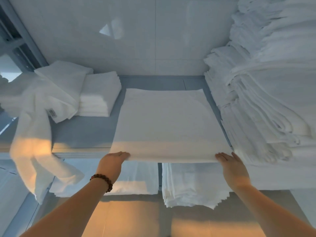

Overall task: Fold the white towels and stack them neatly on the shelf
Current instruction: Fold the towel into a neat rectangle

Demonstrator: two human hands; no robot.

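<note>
Head view, the only one. Folded towel [168, 124] lies flat mid-shelf, between a small stack [98, 96] at the back-left and a tall stack [253, 106] that fills the right side. Shelf [85, 132] is bare blue-grey to the towel's left. The towel's far edge stops short of the back wall [153, 40]; its near fold sticks out a bit past the shelf's front edge.

Key relation: the towel lies straight ahead of both hands, away from the person. The near fold runs left-right and spans hand to hand. Which side is longer is hard to call with the wide lens. Both hands are equally near, one per front corner. Judgement: the next move is a push in toward the back, or squaring up the front edge.

Left hand [113, 160] is at the front-left corner, fingers curled over the top, gripping the corner; thumb hidden. Bracelet [102, 181] on that wrist. Right hand [233, 168] is at the front-right corner, fingers fairly straight and laid against the fold, thumb up beside the corner; no clear pinch, reads as open and pressing. Both forearms reach up and forward, about parallel.

A loose towel [41, 120] drapes over the small stack and hangs off the front-left edge, not yet folded. Lower towels [188, 182] sit on the level below.
</note>
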